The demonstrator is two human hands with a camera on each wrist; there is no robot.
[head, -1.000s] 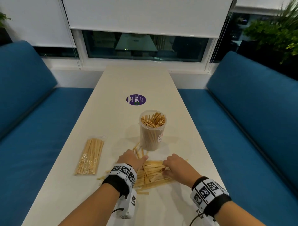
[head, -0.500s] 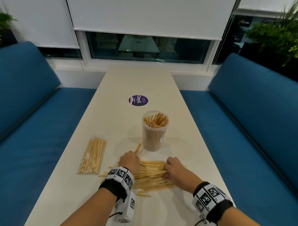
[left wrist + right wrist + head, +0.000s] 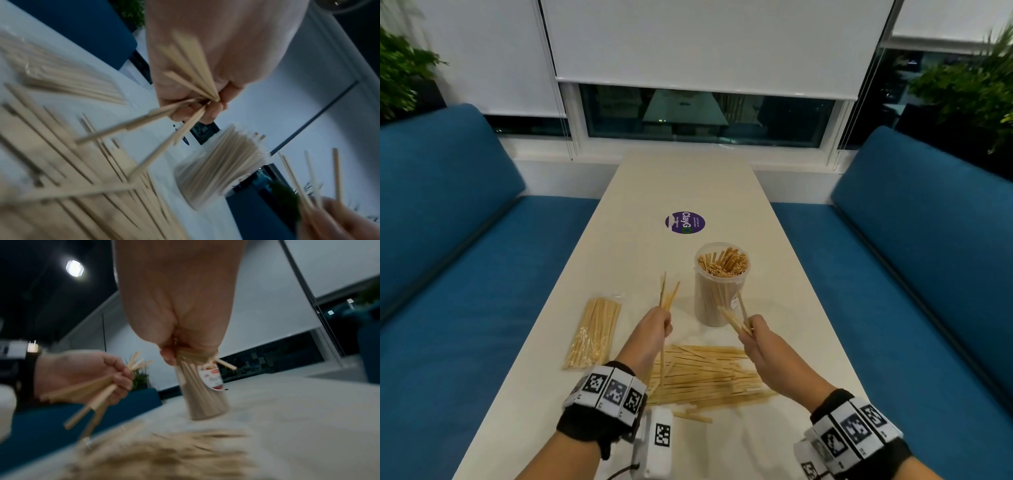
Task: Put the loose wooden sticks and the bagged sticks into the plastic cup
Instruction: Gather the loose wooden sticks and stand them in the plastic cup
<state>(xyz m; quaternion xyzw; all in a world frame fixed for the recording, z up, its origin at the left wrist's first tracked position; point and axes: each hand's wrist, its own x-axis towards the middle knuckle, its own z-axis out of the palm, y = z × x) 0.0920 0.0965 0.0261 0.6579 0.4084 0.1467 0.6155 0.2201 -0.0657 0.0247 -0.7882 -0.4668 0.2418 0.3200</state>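
Note:
A clear plastic cup (image 3: 722, 284) packed with wooden sticks stands upright mid-table. A pile of loose sticks (image 3: 705, 375) lies in front of it, under my raised hands. My left hand (image 3: 654, 325) grips several sticks that fan up and down, left of the cup; the same hand (image 3: 197, 104) shows them pinched in curled fingers. My right hand (image 3: 751, 334) holds a small bunch of sticks just before the cup's lower wall, also seen as the right hand (image 3: 185, 353) in front of the cup (image 3: 205, 394). The bagged sticks (image 3: 594, 330) lie flat at the left.
The long white table (image 3: 688, 185) carries a round purple sticker (image 3: 685, 222) beyond the cup. Blue sofas (image 3: 465, 246) flank both sides. A window with lowered blinds closes the far end; plants stand in both corners.
Both hands have lifted off the loose pile, each carrying a bunch of sticks, and moved up toward the cup. The pile, bag and cup have stayed in place.

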